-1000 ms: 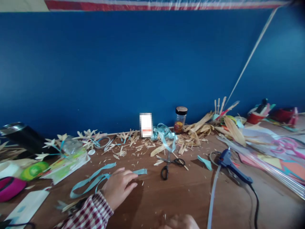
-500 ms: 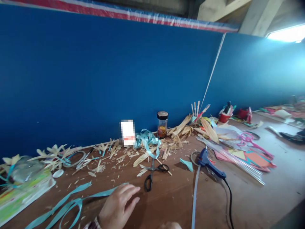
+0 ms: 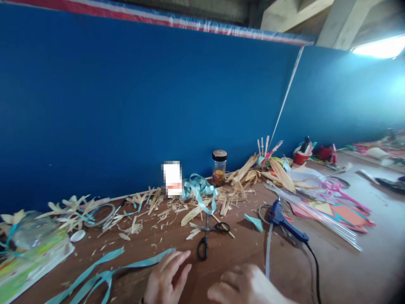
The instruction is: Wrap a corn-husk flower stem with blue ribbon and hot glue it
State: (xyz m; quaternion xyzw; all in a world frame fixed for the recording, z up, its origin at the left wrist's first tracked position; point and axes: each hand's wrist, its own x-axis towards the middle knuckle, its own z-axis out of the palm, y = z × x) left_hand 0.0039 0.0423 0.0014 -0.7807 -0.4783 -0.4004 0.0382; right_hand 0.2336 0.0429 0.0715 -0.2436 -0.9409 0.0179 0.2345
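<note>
At the bottom of the view, my left hand (image 3: 167, 275) is raised over the brown table, its thumb held apart from its fingers. The end of a light blue ribbon (image 3: 139, 262) lies just behind its fingertips. To its right, my right hand (image 3: 245, 283) reaches in from the lower edge, back of the hand up, fingers loosely bent and pointing left. Nothing shows in either hand, though the right fingertips are partly hidden. Black-handled scissors (image 3: 207, 234) lie beyond and between the hands, blades away from me.
A blue glue gun (image 3: 283, 221) with its cord lies to the right, near clear sticks (image 3: 329, 223) and pink scissors (image 3: 340, 192). Corn husk scraps (image 3: 193, 213), a curled ribbon (image 3: 204, 196) and a lidded jar (image 3: 219, 169) line the blue partition (image 3: 142, 93).
My right hand has come up and left into view from the bottom edge. My left hand has shifted slightly right and down in the picture, as the view itself moved a little.
</note>
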